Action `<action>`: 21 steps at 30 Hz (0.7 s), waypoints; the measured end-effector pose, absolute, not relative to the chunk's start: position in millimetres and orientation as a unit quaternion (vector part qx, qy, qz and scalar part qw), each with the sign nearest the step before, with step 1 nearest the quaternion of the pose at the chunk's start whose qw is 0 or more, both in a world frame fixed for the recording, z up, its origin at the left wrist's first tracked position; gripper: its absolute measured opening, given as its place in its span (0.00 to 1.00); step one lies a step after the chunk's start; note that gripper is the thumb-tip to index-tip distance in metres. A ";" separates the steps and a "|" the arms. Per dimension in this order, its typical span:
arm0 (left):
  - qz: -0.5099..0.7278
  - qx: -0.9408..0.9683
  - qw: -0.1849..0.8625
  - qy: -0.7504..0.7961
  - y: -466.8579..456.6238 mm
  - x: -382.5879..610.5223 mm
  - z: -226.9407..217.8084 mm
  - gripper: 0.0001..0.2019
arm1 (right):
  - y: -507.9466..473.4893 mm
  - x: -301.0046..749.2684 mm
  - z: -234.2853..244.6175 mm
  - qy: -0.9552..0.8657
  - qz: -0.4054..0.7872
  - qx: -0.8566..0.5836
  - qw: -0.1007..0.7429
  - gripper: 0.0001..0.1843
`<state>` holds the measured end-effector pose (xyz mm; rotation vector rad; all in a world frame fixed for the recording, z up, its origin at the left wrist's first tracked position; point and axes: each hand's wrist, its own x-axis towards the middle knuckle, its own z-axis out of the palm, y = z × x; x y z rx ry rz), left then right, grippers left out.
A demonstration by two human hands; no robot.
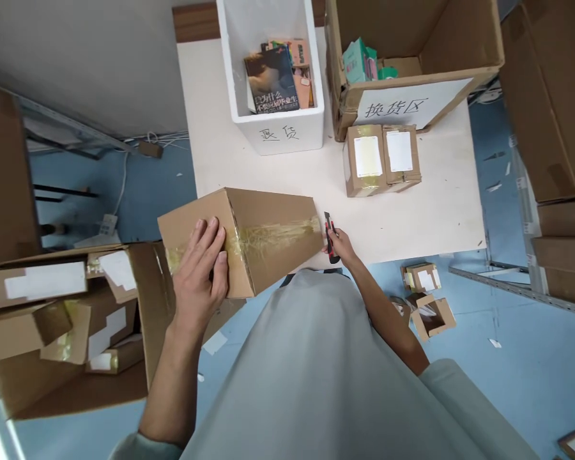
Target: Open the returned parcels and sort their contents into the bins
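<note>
A taped cardboard box [273,223] lies at the front left of the white table, with shiny yellowish tape along its upper face. On its left end rests my left hand [199,275], fingers stretched out flat against the cardboard. My right hand [340,248] is closed round a black and red box cutter [331,239] just off the box's right end. The cutter's tip points away from me, and a short blade seems to show there. My right fingers are close to the box's right edge; whether they touch it I cannot tell.
Two small labelled boxes [382,160] stand right of centre on the table [441,217]. Behind are a white foam bin [292,131] holding books and a large open carton [412,105]. A carton [158,306] of parcels sits at left; opened boxes [434,316] lie on the floor.
</note>
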<state>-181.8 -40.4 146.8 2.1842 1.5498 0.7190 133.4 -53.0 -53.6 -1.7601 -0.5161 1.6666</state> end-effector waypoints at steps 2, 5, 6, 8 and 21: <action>0.259 0.766 0.184 0.559 -46.1 -181.2 152.2 0.26 | -58.5 142.3 -47.4 -0.205 0.628 -0.673 0.333 0.19; 0.292 0.740 0.219 0.565 -55.4 -172.2 154.0 0.25 | -75.0 168.9 -29.4 -0.227 0.593 -0.695 0.338 0.24; 0.308 0.731 0.228 0.564 -58.4 -166.4 152.6 0.25 | -82.0 180.0 -21.2 -0.238 0.579 -0.704 0.335 0.25; 0.338 0.716 0.241 0.561 -63.2 -152.0 147.6 0.24 | -96.1 202.6 -2.6 -0.266 0.553 -0.721 0.322 0.28; 0.375 0.530 0.454 0.610 -49.4 -136.8 62.0 0.29 | -119.1 252.0 83.7 -0.371 0.338 -0.812 0.297 0.32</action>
